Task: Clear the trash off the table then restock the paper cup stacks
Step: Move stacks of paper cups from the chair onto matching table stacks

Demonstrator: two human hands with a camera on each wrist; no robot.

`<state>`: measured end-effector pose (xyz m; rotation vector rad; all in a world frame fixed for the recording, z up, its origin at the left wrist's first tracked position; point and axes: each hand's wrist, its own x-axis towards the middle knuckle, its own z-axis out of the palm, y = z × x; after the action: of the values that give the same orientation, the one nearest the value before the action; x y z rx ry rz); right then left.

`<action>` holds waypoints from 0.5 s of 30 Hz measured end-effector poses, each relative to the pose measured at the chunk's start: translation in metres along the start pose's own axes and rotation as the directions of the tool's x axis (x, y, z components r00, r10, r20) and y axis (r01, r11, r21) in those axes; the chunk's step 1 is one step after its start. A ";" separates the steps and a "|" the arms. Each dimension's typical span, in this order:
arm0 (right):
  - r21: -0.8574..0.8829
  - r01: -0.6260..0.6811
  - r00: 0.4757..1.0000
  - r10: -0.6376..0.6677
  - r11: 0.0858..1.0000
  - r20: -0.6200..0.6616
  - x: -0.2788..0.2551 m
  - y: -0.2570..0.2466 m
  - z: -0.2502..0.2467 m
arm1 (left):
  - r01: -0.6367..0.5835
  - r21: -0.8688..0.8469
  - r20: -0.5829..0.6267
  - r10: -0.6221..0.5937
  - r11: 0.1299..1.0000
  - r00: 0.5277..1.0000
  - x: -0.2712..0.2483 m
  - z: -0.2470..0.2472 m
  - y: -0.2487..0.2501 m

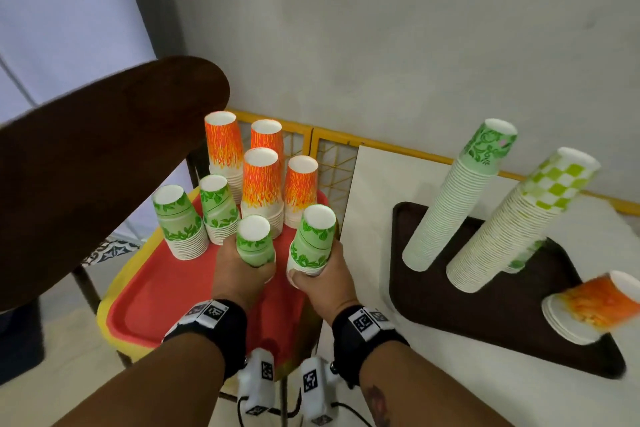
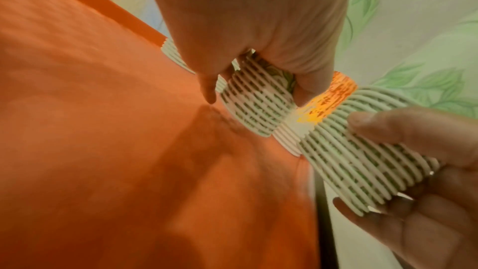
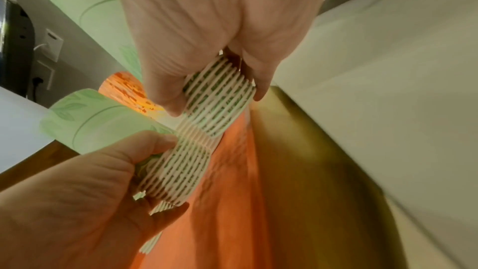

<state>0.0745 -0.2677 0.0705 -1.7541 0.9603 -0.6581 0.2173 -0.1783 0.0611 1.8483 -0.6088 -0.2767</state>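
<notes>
My left hand (image 1: 244, 272) grips a short stack of green leaf-print paper cups (image 1: 254, 241), upside down, over the red tray (image 1: 156, 298). My right hand (image 1: 317, 276) grips a second, similar green leaf stack (image 1: 313, 236) at the tray's right edge. In the left wrist view my left-hand fingers (image 2: 308, 89) curl round the ribbed rims of the left stack (image 2: 256, 101). In the right wrist view my right hand (image 3: 214, 97) wraps the right stack (image 3: 222, 97). Whether either stack touches the tray, I cannot tell.
Several orange flame-print stacks (image 1: 261, 184) and two green stacks (image 1: 180, 222) stand on the red tray. On the white table (image 1: 367, 218), a dark brown tray (image 1: 485, 315) holds a tall green stack (image 1: 453, 198), a tall checkered stack (image 1: 519, 218) and a short orange stack (image 1: 588, 308). A brown chair back (image 1: 104, 166) looms at left.
</notes>
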 end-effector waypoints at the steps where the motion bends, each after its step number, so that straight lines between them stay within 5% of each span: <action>1: -0.001 0.000 1.000 0.000 1.000 -0.008 -0.003 -0.002 -0.008 | 0.000 -0.022 0.014 0.001 1.000 1.000 -0.003 0.003 0.010; 15: -0.011 0.146 0.988 -0.145 0.989 0.052 -0.040 -0.011 -0.177 | -0.198 -0.239 0.055 0.217 0.951 0.975 -0.105 0.091 0.143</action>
<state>-0.0825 -0.3205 0.1447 -1.8579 0.8097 -0.6971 0.0471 -0.2315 0.1509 1.5399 -0.7867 -0.2714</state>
